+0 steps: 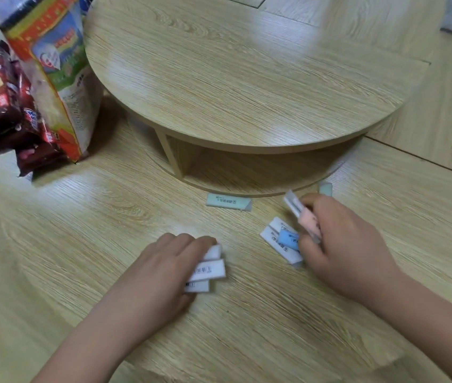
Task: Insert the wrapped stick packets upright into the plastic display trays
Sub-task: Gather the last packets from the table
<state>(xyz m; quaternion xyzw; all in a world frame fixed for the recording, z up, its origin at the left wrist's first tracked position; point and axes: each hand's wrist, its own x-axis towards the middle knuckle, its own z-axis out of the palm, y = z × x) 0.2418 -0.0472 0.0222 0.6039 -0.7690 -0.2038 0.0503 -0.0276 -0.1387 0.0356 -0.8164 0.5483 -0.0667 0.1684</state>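
Facing palm-down — left hand [161,272] fingers clamped on white packets [209,269], right hand [343,244] on pink packet [309,223].

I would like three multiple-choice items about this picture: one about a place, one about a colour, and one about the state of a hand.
1. Where does the pale green packet with dark print lie?
A. in a plastic tray
B. on the floor, before the round table
C. on the table top

2. Which colour has the topmost packet of the white pile beside the right hand?
A. blue
B. red
C. black

3. The left hand is:
A. flat and empty
B. holding white packets
C. pointing upward

Answers:
1 B, it lies flat on the floor boards near the table's base.
2 A, its wrapper is light blue.
3 B, its fingers curl round several white packets.
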